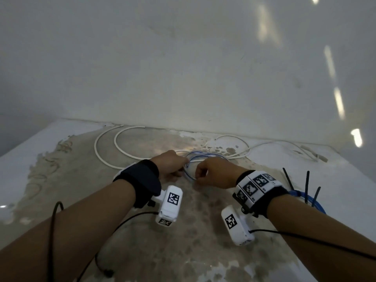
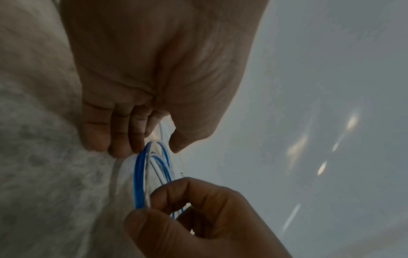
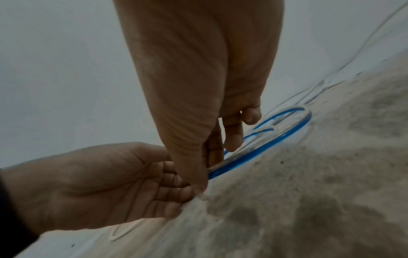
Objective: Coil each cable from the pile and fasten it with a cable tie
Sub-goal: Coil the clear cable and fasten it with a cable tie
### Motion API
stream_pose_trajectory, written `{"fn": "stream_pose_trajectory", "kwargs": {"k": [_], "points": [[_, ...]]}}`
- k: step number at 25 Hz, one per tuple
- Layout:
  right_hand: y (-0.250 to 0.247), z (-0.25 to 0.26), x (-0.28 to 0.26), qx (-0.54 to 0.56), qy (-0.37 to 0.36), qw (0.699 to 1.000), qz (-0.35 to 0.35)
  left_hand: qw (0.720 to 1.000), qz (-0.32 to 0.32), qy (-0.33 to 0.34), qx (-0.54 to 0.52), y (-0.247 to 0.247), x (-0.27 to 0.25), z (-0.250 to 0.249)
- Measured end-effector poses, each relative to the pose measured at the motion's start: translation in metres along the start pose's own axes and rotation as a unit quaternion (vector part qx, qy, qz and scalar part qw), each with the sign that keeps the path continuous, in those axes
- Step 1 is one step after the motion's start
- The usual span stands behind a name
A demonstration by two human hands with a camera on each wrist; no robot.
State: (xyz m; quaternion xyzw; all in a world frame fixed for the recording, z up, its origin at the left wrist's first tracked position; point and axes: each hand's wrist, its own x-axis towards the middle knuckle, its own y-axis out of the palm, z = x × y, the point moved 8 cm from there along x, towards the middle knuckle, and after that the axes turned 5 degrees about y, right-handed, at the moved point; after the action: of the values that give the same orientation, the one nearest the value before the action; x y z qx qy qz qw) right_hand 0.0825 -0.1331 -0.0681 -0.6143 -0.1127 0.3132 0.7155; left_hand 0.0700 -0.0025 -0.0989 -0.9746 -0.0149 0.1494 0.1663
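Springiness is looking like the main trouble with the thin blue cable coil (image 1: 190, 166): light, slippery loops wanting to fan open, so pinching across all strands together is seeming best. The coil is sitting between the hands on the desk (image 1: 61, 143), the left hand (image 1: 169, 164) gripping its left edge and the right hand (image 1: 211, 173) pinching its near edge.

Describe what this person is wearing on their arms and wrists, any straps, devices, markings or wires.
Both forearms are bare, with no sleeves. The left wrist wears a plain dark strap; the right wrist wears a dark band covered in white tiles printed with black square code markers. Under each wrist hangs a white boxy camera unit bearing the same kind of marker, with a thin black cable trailing back toward the body.
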Motion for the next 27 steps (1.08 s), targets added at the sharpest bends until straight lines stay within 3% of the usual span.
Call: {"fn": "stream_pose_trajectory", "kwargs": {"k": [4,6,8,12,13,15,18,19,21,22,23,27], "points": [[-0.01,0.021,-0.018,0.056,-0.051,0.995,-0.071,0.996,-0.024,-0.024,-0.087,0.003,-0.012,0.0],[-0.007,0.025,-0.026,0.073,-0.063,0.993,-0.066,0.982,-0.053,-0.02,-0.179,0.001,-0.021,-0.003],[-0.01,0.019,-0.034,0.114,-0.05,0.989,-0.08,0.977,-0.061,-0.005,-0.206,-0.001,-0.031,-0.009],[-0.047,-0.02,-0.063,0.23,0.036,0.928,-0.29,0.982,-0.052,0.05,-0.175,-0.014,-0.056,-0.02],[-0.052,-0.027,-0.07,0.246,0.054,0.915,-0.314,0.983,-0.048,0.061,-0.165,-0.017,-0.062,-0.022],[-0.049,-0.033,-0.075,0.289,0.08,0.914,-0.274,0.985,-0.045,0.075,-0.15,-0.023,-0.077,-0.027],[-0.032,-0.02,-0.082,0.362,0.088,0.919,-0.131,0.986,-0.038,0.088,-0.135,-0.027,-0.102,-0.038],[-0.027,-0.013,-0.086,0.418,0.072,0.9,-0.097,0.986,-0.032,0.09,-0.134,-0.027,-0.109,-0.041],[-0.026,0.003,-0.1,0.562,0.035,0.824,-0.066,0.986,-0.022,0.093,-0.133,-0.029,-0.125,-0.047],[-0.028,0.011,-0.108,0.606,0.018,0.792,-0.069,0.987,-0.021,0.094,-0.131,-0.03,-0.133,-0.049],[-0.033,0.018,-0.116,0.621,0.005,0.779,-0.086,0.987,-0.019,0.098,-0.126,-0.032,-0.141,-0.051],[-0.043,0.04,-0.15,0.546,-0.007,0.822,-0.16,0.986,-0.048,0.144,-0.075,-0.036,-0.171,-0.066]]}}
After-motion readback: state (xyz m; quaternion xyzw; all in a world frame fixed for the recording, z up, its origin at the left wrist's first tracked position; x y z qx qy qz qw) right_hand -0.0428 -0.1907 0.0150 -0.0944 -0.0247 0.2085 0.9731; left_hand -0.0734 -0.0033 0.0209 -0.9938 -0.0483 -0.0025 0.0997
